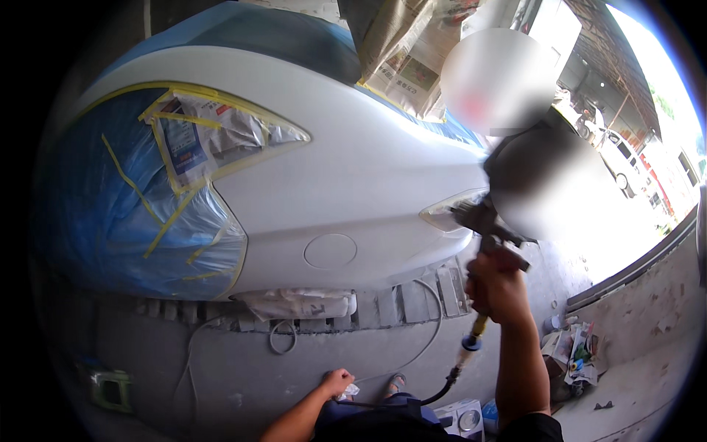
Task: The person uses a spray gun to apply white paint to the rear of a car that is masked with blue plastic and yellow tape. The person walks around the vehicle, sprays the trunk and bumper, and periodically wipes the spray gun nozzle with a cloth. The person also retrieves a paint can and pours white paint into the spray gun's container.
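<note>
My right hand is wrapped round the grip of a spray gun, raised at the right in front of the car's lamp. A dark cup-like shape on top of the gun is blurred. From the grip an air hose hangs down toward my lap. Low in the middle, my left hand is closed on a crumpled white cloth or paper. Beyond both hands stands a white car body panel with a round fuel flap.
Blue masking film with yellow tape and newspaper covers the car's left part. A hose loops over the floor beside a slatted floor strip. Littered paper lies at the right, and a box by my legs.
</note>
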The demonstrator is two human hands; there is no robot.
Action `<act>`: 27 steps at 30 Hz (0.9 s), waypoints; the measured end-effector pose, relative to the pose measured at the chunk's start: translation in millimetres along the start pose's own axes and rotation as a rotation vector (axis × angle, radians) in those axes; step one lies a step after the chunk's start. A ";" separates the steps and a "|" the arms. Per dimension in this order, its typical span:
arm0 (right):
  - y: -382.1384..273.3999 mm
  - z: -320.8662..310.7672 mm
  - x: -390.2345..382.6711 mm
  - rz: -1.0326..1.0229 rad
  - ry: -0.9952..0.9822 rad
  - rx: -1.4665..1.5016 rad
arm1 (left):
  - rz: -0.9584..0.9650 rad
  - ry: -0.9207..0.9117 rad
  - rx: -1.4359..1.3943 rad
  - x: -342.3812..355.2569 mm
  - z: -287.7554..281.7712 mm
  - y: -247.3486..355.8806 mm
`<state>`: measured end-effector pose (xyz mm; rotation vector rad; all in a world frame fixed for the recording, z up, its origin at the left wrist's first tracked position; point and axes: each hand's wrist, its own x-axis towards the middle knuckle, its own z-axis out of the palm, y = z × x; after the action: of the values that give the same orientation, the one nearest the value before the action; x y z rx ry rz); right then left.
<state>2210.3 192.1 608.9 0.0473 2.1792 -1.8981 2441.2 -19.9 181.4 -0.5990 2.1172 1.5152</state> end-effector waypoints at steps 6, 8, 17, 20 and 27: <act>105.3 -153.5 -23.4 0.084 0.605 0.067 | -0.093 -0.030 0.038 -16.7 12.1 4.2; 139.0 -182.4 -35.1 0.141 0.719 0.088 | -0.133 -0.015 0.083 -18.0 16.6 -4.4; 265.1 -216.9 -83.7 0.175 0.543 0.290 | -0.289 -0.012 0.178 -24.5 83.5 -14.4; 283.1 -214.8 -88.3 0.212 0.410 0.284 | -0.323 -0.004 0.250 -36.3 107.4 12.2; 300.4 -207.5 -83.8 0.213 0.278 0.348 | -0.325 0.044 0.394 -52.7 120.2 16.5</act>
<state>2313.2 452.1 359.6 0.6138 1.8750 -2.2227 2487.6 103.6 191.3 -0.7842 2.1423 0.8885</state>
